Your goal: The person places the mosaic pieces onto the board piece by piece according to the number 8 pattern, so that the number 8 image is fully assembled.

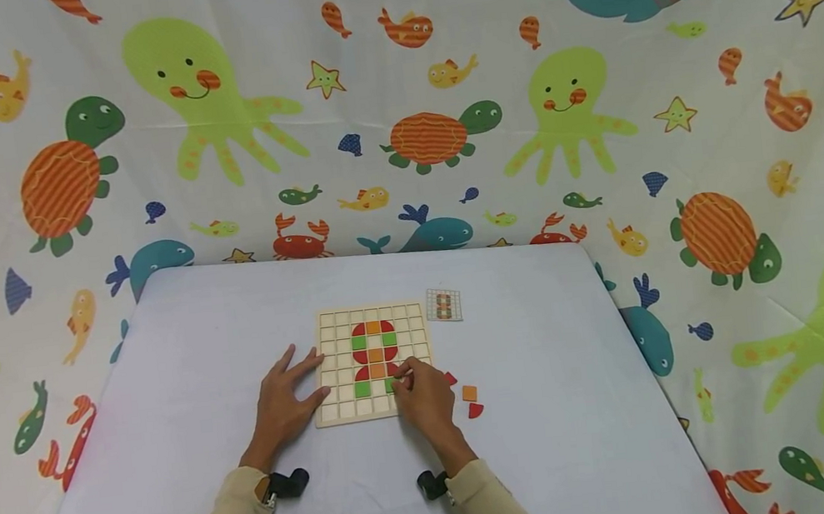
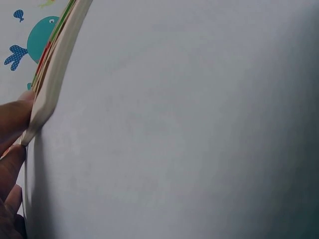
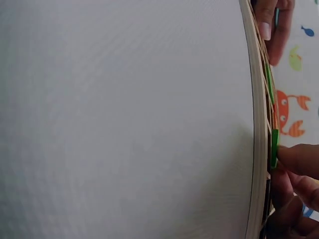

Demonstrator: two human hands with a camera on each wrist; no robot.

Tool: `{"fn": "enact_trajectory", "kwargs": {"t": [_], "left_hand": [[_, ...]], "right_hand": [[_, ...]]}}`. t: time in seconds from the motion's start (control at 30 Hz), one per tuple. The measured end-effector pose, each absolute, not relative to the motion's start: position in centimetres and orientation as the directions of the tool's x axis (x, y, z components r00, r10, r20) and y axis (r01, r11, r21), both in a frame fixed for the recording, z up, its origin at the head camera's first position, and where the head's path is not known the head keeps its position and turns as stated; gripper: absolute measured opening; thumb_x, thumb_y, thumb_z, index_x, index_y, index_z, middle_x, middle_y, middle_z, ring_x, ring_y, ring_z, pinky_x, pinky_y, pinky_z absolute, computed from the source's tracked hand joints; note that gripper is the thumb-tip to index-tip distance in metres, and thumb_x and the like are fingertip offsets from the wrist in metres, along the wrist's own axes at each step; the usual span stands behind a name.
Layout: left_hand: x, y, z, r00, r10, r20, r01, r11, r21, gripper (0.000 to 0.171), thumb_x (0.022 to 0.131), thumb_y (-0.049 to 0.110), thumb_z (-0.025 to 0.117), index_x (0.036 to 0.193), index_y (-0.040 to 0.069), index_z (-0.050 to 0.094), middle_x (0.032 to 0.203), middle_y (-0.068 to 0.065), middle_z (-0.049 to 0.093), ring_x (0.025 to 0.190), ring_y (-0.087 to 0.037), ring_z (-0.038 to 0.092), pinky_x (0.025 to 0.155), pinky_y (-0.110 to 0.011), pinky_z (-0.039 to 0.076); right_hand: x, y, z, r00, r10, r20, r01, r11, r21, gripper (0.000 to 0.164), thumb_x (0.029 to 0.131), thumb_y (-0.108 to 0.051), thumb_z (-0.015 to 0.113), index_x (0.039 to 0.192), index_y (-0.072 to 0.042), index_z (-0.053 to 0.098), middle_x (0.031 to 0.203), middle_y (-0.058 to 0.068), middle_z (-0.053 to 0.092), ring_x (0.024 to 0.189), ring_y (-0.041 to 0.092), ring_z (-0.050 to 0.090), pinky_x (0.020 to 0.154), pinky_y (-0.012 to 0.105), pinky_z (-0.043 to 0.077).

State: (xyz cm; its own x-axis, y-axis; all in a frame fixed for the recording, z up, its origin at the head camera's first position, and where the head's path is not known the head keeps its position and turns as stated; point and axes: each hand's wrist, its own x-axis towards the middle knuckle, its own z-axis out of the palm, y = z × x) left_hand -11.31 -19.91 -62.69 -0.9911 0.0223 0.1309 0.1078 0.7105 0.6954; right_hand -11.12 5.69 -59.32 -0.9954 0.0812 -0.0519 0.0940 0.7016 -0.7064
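Observation:
A wooden grid board (image 1: 328, 330) lies on the white table, with red curved pieces, orange squares and green squares set in its middle columns. My left hand (image 1: 280, 403) has its fingers spread, and the fingertips touch the board's left edge. In the left wrist view those fingers (image 2: 14, 119) meet the board's rim at a corner. Over the lower right of the pattern, my right hand (image 1: 427, 398) pinches a green square tile (image 3: 274, 148) between thumb and fingertips. The tile stands slightly proud of the grid in the right wrist view. Part of the board's right side is hidden by this hand.
A small pattern card (image 1: 443, 305) lies by the board's upper right corner. Right of my right hand are an orange square (image 1: 469, 393), a red curved piece (image 1: 476, 410) and another red piece (image 1: 451, 378). A sea-animal cloth (image 1: 377, 68) hangs behind the table.

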Motion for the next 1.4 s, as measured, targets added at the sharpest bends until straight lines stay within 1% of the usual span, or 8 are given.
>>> {"fn": "enact_trajectory", "kwargs": {"t": [0.4, 0.7, 0.87, 1.0, 1.1, 1.23, 1.33, 1.4], "left_hand": [[-11.3, -19.8, -62.6, -0.994, 0.019, 0.109, 0.090, 0.714, 0.694, 0.061, 0.089, 0.026, 0.084, 0.146, 0.012, 0.066, 0.166, -0.025, 0.044, 0.157, -0.054, 0.032, 0.122, -0.077, 0.025], [-11.2, -19.8, -62.6, -0.996, 0.016, 0.090, 0.074, 0.716, 0.694, 0.061, 0.090, 0.026, 0.084, 0.146, 0.013, 0.065, 0.167, -0.027, 0.040, 0.157, -0.054, 0.031, 0.122, -0.078, 0.024], [-11.3, -19.9, -62.7, -0.995, 0.016, 0.095, 0.078, 0.718, 0.692, 0.061, 0.089, 0.026, 0.084, 0.146, 0.013, 0.065, 0.168, -0.028, 0.038, 0.156, -0.055, 0.031, 0.122, -0.078, 0.024], [-11.4, -19.8, -62.8, -0.995, 0.017, 0.101, 0.082, 0.715, 0.694, 0.061, 0.089, 0.025, 0.084, 0.146, 0.013, 0.065, 0.167, -0.028, 0.039, 0.156, -0.055, 0.031, 0.122, -0.078, 0.024], [-11.4, -19.8, -62.8, -0.995, 0.019, 0.097, 0.082, 0.716, 0.693, 0.061, 0.089, 0.025, 0.084, 0.146, 0.013, 0.065, 0.168, -0.028, 0.039, 0.156, -0.055, 0.031, 0.122, -0.077, 0.024], [-11.4, -19.8, -62.7, -0.995, 0.019, 0.095, 0.080, 0.715, 0.694, 0.061, 0.089, 0.024, 0.084, 0.146, 0.013, 0.065, 0.168, -0.028, 0.039, 0.156, -0.056, 0.031, 0.122, -0.077, 0.024], [-11.4, -19.8, -62.6, -0.995, 0.020, 0.100, 0.084, 0.717, 0.692, 0.061, 0.089, 0.024, 0.084, 0.146, 0.012, 0.065, 0.166, -0.028, 0.041, 0.156, -0.055, 0.032, 0.122, -0.077, 0.025], [-11.4, -19.8, -62.5, -0.994, 0.022, 0.103, 0.087, 0.718, 0.691, 0.061, 0.089, 0.024, 0.084, 0.146, 0.012, 0.065, 0.166, -0.028, 0.041, 0.156, -0.055, 0.032, 0.122, -0.077, 0.025]], "right_hand": [[-11.4, 5.9, -59.0, -0.992, 0.107, -0.060, 0.120, 0.732, -0.671, 0.012, 0.092, -0.024, 0.084, 0.098, -0.021, 0.074, 0.071, -0.007, 0.058, 0.066, 0.009, 0.052, 0.058, 0.028, 0.037], [-11.2, 6.6, -59.4, -0.994, 0.096, -0.060, 0.110, 0.695, -0.710, 0.008, 0.093, -0.021, 0.080, 0.099, -0.021, 0.074, 0.075, -0.007, 0.061, 0.070, 0.009, 0.053, 0.058, 0.026, 0.040], [-10.8, 8.6, -59.0, -0.993, 0.122, 0.002, 0.078, 0.652, -0.754, 0.009, 0.092, -0.014, 0.078, 0.097, -0.020, 0.075, 0.076, -0.006, 0.065, 0.069, 0.010, 0.056, 0.056, 0.026, 0.041], [-10.7, 11.1, -58.9, -0.984, 0.175, 0.020, 0.100, 0.650, -0.753, 0.013, 0.090, -0.009, 0.077, 0.097, -0.019, 0.076, 0.076, -0.005, 0.066, 0.069, 0.010, 0.057, 0.055, 0.028, 0.041], [-10.7, 13.0, -58.9, -0.976, 0.218, -0.001, 0.147, 0.654, -0.742, 0.017, 0.089, -0.007, 0.077, 0.100, -0.019, 0.076, 0.080, -0.004, 0.068, 0.069, 0.010, 0.058, 0.056, 0.028, 0.043], [-10.5, 15.1, -59.1, -0.964, 0.263, -0.042, 0.210, 0.654, -0.727, 0.021, 0.089, -0.007, 0.079, 0.106, -0.020, 0.077, 0.085, -0.001, 0.067, 0.067, 0.013, 0.058, 0.052, 0.028, 0.042], [-10.4, 16.2, -59.3, -0.962, 0.265, -0.060, 0.226, 0.659, -0.717, 0.022, 0.089, -0.010, 0.082, 0.109, -0.020, 0.078, 0.087, 0.001, 0.068, 0.069, 0.016, 0.058, 0.050, 0.028, 0.042], [-10.5, 16.5, -59.4, -0.964, 0.255, -0.076, 0.232, 0.663, -0.712, 0.024, 0.089, -0.012, 0.083, 0.111, -0.019, 0.079, 0.089, 0.001, 0.068, 0.074, 0.017, 0.058, 0.053, 0.028, 0.042]]}}
